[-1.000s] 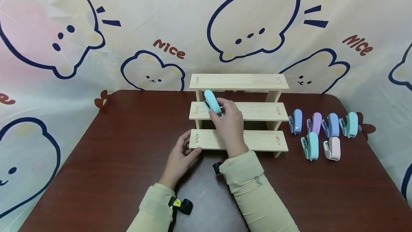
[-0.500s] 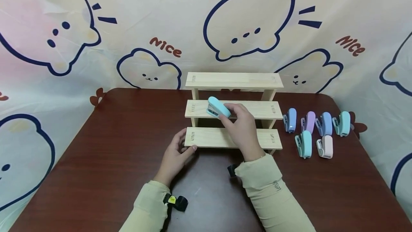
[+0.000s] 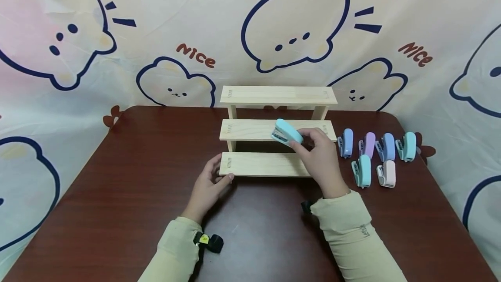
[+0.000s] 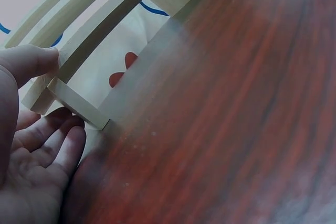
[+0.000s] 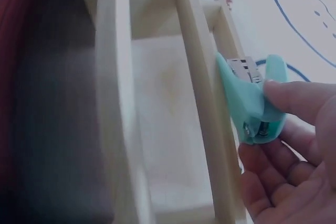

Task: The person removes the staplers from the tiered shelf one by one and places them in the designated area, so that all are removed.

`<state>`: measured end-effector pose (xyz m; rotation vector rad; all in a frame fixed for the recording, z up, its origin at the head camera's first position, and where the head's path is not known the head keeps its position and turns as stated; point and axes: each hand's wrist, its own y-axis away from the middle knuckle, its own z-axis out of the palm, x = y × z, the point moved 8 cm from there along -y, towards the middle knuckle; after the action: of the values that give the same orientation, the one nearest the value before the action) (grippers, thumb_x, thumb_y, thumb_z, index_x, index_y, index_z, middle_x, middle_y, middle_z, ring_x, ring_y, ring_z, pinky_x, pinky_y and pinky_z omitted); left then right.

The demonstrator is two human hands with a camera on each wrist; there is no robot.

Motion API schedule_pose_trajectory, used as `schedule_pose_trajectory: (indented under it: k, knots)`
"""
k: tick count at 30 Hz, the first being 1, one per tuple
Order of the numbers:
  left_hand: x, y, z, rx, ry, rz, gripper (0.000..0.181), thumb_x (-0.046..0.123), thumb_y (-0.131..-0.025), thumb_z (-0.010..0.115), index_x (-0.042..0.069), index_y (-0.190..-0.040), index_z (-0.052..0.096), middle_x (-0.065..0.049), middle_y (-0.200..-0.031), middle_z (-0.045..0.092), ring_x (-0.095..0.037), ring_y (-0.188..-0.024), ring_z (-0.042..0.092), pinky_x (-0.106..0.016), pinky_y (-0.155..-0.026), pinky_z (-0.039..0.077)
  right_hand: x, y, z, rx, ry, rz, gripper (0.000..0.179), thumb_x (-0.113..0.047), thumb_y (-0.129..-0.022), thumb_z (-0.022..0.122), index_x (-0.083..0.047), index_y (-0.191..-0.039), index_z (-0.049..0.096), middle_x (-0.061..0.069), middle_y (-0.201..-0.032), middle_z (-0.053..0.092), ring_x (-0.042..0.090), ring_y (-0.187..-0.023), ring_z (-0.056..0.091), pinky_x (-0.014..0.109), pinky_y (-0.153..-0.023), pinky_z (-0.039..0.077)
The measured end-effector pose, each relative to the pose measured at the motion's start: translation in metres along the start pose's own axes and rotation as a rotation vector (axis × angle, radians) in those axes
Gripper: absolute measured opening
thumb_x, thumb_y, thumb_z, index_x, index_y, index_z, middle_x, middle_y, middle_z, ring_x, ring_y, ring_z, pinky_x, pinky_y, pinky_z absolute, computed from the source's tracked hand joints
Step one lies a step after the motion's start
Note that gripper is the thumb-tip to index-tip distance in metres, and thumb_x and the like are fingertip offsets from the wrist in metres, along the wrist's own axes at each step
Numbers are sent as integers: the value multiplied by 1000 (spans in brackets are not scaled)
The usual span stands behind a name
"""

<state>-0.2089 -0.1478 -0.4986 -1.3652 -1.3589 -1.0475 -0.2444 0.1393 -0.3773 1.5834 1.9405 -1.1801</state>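
A pale wooden three-tier shelf rack (image 3: 266, 164) stands on the table. My left hand (image 3: 207, 186) holds the left end of its lowest board; in the left wrist view the thumb (image 4: 34, 62) lies on the board and the fingers are curled below. My right hand (image 3: 322, 160) pinches a turquoise mini stapler (image 3: 286, 132) by its rear end, in front of the middle board's right half. The right wrist view shows the stapler (image 5: 252, 95) between thumb and fingers, its metal part exposed. Whether it touches the board I cannot tell.
Several mini staplers stand right of the rack: blue (image 3: 345, 143), purple (image 3: 367, 144), another blue (image 3: 386, 146) and turquoise (image 3: 406, 146) behind, turquoise (image 3: 362, 171) and white (image 3: 386, 174) in front. A patterned cloth (image 3: 219, 21) hangs behind the brown table (image 3: 129, 195).
My right hand has carried the turquoise stapler rightward along the middle board, turning it from steep to flatter. The left hand keeps its hold on the rack. The head view has shifted slightly.
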Motion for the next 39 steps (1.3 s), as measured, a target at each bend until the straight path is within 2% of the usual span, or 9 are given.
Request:
schedule_pose_trajectory:
  k: [6,12,16,21,26,33,36,39]
  knots:
    - [1,0,-1,7,13,-10,70,7,-92,73,8,-153,37,-17,-143,54,-27,-115,60,-20,-83,52,22,7,-27,24,17,10,34,-20,-91,77,-3,-120,68,12,-110,65,26,-95,61,42,-79,54]
    - [-3,0,3,9,27,-27,70,10,-92,74,9,-152,38,-17,-142,55,-26,-117,59,-22,-85,52,39,23,-65,120,46,27,35,-21,-92,76,-1,-119,68,13,-110,65,23,-95,58,21,-75,48]
    - [-3,0,3,13,31,-23,69,11,-92,74,9,-152,39,-17,-141,56,-26,-117,59,-22,-86,53,49,38,-84,156,68,64,36,-22,-92,76,-2,-121,67,14,-111,64,21,-94,54,13,-72,42]
    - [-2,0,1,25,32,-20,69,8,-92,74,9,-152,39,-17,-140,57,-27,-112,61,-20,-82,53,58,52,-105,207,112,78,38,-20,-90,78,-3,-122,68,12,-115,64,16,-91,50,14,-71,40]
    - [-2,-1,1,17,24,-20,70,8,-92,74,8,-152,38,-18,-141,56,-27,-116,60,-20,-84,52,68,63,-124,228,173,100,40,-20,-90,78,-3,-124,67,11,-111,64,8,-91,48,15,-74,39]
    - [2,0,1,16,44,5,69,6,-91,74,6,-151,39,-18,-140,56,-27,-117,59,-20,-85,52,89,76,-147,230,238,190,43,-26,-93,74,-3,-129,63,14,-120,62,14,-96,49,5,-71,37]
    - [3,0,1,12,42,9,70,6,-91,74,6,-152,39,-19,-140,57,-26,-117,59,-19,-84,52,104,80,-156,213,242,250,46,-27,-95,72,-2,-131,61,17,-120,61,5,-92,49,2,-68,38]
    - [2,-1,2,5,42,11,70,8,-92,74,7,-152,38,-19,-140,56,-26,-117,59,-19,-84,52,119,83,-166,207,230,298,47,-28,-95,72,0,-131,60,11,-111,62,-5,-83,48,1,-66,39]
